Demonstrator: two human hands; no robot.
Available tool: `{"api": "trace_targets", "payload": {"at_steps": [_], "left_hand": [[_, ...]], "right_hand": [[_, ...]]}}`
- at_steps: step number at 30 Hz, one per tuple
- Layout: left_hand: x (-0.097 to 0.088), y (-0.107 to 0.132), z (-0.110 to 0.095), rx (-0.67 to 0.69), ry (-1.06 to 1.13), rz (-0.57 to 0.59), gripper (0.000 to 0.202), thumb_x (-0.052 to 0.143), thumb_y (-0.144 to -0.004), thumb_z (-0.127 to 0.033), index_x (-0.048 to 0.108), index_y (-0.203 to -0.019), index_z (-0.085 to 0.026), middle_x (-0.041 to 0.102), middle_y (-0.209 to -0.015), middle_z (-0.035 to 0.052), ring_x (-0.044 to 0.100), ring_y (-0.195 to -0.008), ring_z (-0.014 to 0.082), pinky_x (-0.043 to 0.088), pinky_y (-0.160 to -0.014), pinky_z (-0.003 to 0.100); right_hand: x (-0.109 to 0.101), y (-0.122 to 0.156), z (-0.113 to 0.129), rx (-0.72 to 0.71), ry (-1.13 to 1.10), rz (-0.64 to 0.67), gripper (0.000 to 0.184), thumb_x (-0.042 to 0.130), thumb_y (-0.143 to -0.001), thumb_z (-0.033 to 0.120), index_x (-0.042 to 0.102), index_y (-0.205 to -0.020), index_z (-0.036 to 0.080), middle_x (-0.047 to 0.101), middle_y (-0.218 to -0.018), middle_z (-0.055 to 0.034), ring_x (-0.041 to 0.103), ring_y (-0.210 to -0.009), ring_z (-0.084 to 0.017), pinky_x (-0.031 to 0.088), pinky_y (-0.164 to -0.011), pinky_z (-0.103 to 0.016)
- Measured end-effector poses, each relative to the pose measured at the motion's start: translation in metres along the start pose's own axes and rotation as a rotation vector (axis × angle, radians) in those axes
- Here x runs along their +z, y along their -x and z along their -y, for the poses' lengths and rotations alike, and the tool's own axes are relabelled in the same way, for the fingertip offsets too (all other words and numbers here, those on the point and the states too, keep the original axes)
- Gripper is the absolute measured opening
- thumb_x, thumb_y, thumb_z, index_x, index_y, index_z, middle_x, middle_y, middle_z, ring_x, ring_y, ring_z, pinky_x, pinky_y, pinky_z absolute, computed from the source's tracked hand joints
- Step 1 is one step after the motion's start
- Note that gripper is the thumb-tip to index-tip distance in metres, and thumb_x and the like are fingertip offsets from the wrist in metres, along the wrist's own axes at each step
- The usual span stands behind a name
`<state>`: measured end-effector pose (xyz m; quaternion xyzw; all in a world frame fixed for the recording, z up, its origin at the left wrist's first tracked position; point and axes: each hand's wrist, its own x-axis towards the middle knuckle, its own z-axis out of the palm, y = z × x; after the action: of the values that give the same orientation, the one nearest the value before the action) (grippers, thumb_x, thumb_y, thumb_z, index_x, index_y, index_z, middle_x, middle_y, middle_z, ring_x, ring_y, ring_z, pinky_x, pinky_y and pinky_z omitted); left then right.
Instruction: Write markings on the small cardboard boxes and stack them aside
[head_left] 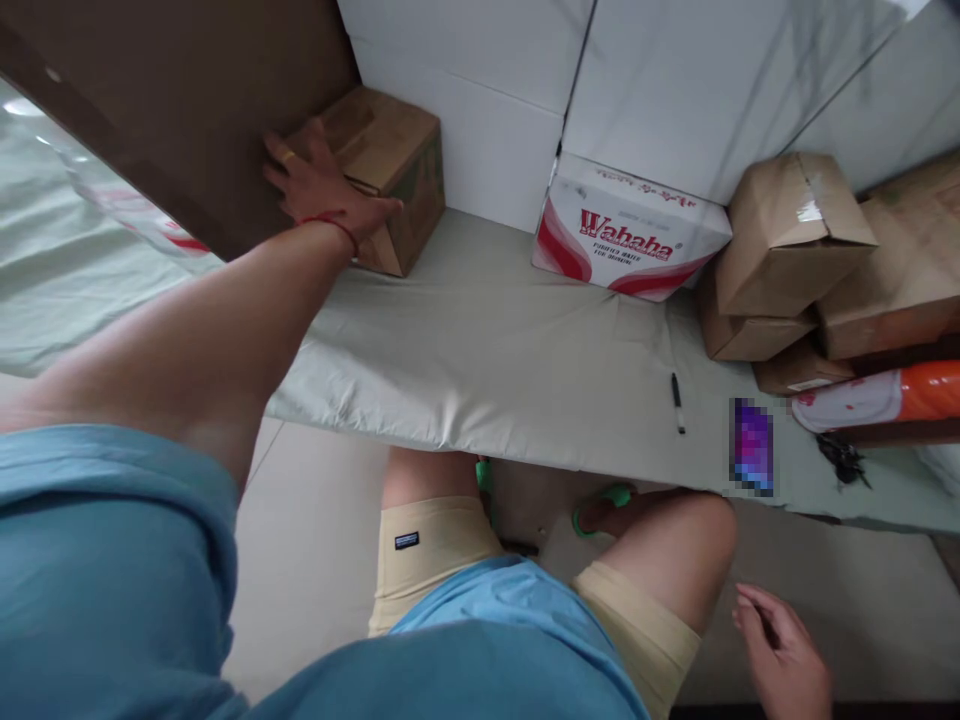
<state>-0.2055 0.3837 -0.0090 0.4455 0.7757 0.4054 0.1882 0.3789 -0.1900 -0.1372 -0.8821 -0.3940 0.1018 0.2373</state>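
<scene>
My left hand [319,185] reaches far forward and lies flat, fingers spread, on the near side of a small brown cardboard box [390,170] that stands at the back left of a pale green sheet-covered surface [487,350]. A red string sits on that wrist and a ring on one finger. My right hand [784,655] hangs low at the bottom right beside my knee, fingers loosely apart, holding nothing.
A white and red Wahaha water carton [630,230] stands mid-back. Several brown parcels [795,250] pile at the right, with an orange and white pack [885,395]. A black pen [677,400] and a phone [752,445] lie near the front edge. A large brown board [172,110] leans at left.
</scene>
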Motion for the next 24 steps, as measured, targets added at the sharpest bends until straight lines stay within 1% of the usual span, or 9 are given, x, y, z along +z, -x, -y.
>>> {"api": "trace_targets", "payload": {"at_steps": [3, 5, 7, 10, 12, 14, 17, 21, 24], "left_hand": [[-0.008, 0.027, 0.002, 0.020, -0.034, -0.047, 0.150, 0.115, -0.035, -0.018, 0.036, -0.162, -0.015, 0.004, -0.179, 0.0205, 0.007, -0.162, 0.0501, 0.009, -0.129, 0.088], [-0.017, 0.055, 0.012, 0.067, -0.036, -0.076, 0.137, 0.113, -0.038, -0.016, 0.045, -0.157, -0.013, 0.023, -0.170, 0.0194, 0.025, -0.156, 0.0453, 0.023, -0.131, 0.079], [-0.031, 0.089, 0.029, 0.269, -0.010, -0.058, 0.121, 0.111, -0.046, -0.019, 0.052, -0.151, -0.010, 0.038, -0.159, 0.0171, 0.038, -0.150, 0.0376, 0.028, -0.135, 0.065], [-0.053, 0.153, 0.061, 0.515, 0.086, 0.028, 0.106, 0.107, -0.054, -0.026, 0.056, -0.146, -0.013, 0.051, -0.151, 0.0141, 0.048, -0.142, 0.0356, 0.043, -0.126, 0.060], [-0.064, 0.200, 0.076, 0.605, 0.159, 0.157, 0.106, 0.106, -0.058, -0.040, 0.055, -0.149, -0.020, 0.053, -0.153, 0.0136, 0.050, -0.143, 0.0375, 0.055, -0.112, 0.054], [-0.070, 0.243, 0.084, 0.683, 0.250, 0.285, 0.104, 0.101, -0.063, -0.051, 0.054, -0.152, -0.026, 0.052, -0.155, 0.0142, 0.050, -0.145, 0.0403, 0.060, -0.099, 0.048], [-0.068, 0.291, 0.088, 0.819, 0.358, 0.370, 0.106, 0.096, -0.071, -0.056, 0.047, -0.161, -0.030, 0.050, -0.158, 0.0156, 0.048, -0.150, 0.0422, 0.059, -0.107, 0.054], [-0.061, 0.317, 0.092, 1.001, 0.386, 0.418, 0.118, 0.094, -0.074, -0.062, 0.035, -0.173, -0.031, 0.043, -0.162, 0.0195, 0.045, -0.153, 0.0434, 0.053, -0.120, 0.064], [-0.058, 0.324, 0.097, 1.064, 0.372, 0.415, 0.126, 0.092, -0.077, -0.065, 0.024, -0.178, -0.033, 0.032, -0.172, 0.0224, 0.039, -0.160, 0.0454, 0.052, -0.121, 0.066]], "right_hand": [[0.005, -0.010, 0.007, 0.057, -0.022, 0.029, 0.053, 0.066, -0.077, 0.074, 0.084, -0.095, 0.028, 0.087, -0.100, -0.0108, 0.084, -0.091, -0.040, 0.068, -0.082, -0.053], [0.009, -0.017, 0.015, 0.064, -0.052, 0.036, 0.055, 0.067, -0.076, 0.074, 0.084, -0.097, 0.026, 0.087, -0.102, -0.0114, 0.084, -0.092, -0.039, 0.068, -0.083, -0.050], [0.013, -0.022, 0.029, 0.050, -0.106, 0.025, 0.057, 0.070, -0.076, 0.074, 0.084, -0.099, 0.024, 0.087, -0.101, -0.0122, 0.084, -0.090, -0.036, 0.068, -0.081, -0.045], [0.021, -0.026, 0.066, 0.023, -0.233, -0.007, 0.058, 0.075, -0.079, 0.074, 0.083, -0.102, 0.020, 0.086, -0.099, -0.0132, 0.083, -0.083, -0.030, 0.066, -0.076, -0.037], [0.027, -0.027, 0.099, -0.008, -0.339, -0.028, 0.056, 0.078, -0.082, 0.071, 0.082, -0.103, 0.019, 0.085, -0.098, -0.0130, 0.080, -0.079, -0.026, 0.065, -0.075, -0.035], [0.034, -0.028, 0.133, -0.062, -0.461, -0.035, 0.053, 0.081, -0.085, 0.067, 0.082, -0.104, 0.017, 0.084, -0.096, -0.0125, 0.077, -0.076, -0.022, 0.063, -0.075, -0.034], [0.042, -0.028, 0.176, -0.160, -0.656, -0.017, 0.049, 0.079, -0.093, 0.059, 0.080, -0.118, 0.017, 0.083, -0.110, -0.0140, 0.077, -0.085, -0.021, 0.065, -0.078, -0.035], [0.050, -0.026, 0.202, -0.300, -0.789, 0.073, 0.051, 0.071, -0.100, 0.054, 0.074, -0.140, 0.022, 0.073, -0.145, -0.0163, 0.075, -0.116, -0.028, 0.069, -0.086, -0.041], [0.058, -0.022, 0.202, -0.345, -0.748, 0.146, 0.052, 0.071, -0.099, 0.055, 0.075, -0.139, 0.022, 0.074, -0.144, -0.0148, 0.075, -0.121, -0.030, 0.069, -0.092, -0.045]]}}
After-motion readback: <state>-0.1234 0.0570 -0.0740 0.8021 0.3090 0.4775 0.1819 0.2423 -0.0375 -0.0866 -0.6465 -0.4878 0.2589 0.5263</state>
